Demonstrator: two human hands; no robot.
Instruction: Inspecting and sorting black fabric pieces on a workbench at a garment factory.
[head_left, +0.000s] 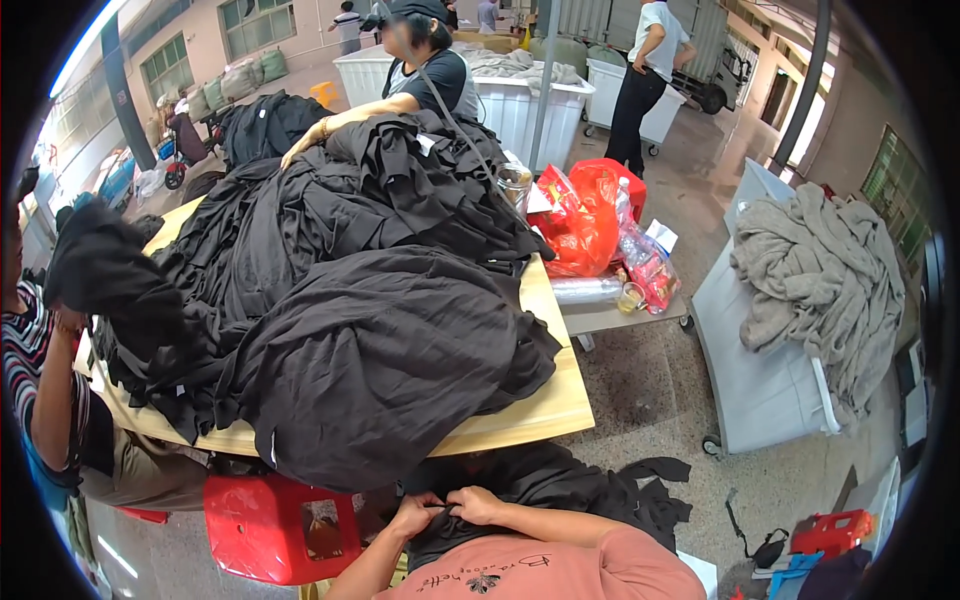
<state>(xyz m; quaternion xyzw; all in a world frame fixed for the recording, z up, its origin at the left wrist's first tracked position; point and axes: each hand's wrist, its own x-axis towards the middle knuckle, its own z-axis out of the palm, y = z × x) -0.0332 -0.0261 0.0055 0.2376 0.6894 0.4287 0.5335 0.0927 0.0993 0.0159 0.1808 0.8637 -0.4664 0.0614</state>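
In my lap lies a black garment (580, 490), bunched below the table's front edge and spreading to the right. My left hand (416, 514) pinches a bit of its dark fabric. Close beside it, my right hand (478, 506) is closed on the same garment, thumb and fingers pressed together. The two hands nearly meet, with a short strip of black cloth between them. Right in front of them a big heap of black garments (380, 350) covers most of the table and hangs over its near edge.
A red plastic stool (265, 530) stands left of my legs. At the left, a co-worker lifts black cloth (110, 270); another person leans over the heap's far side. Red bags (585, 215) lie on a low surface. A white wheeled bin (760, 370) holds grey fabric.
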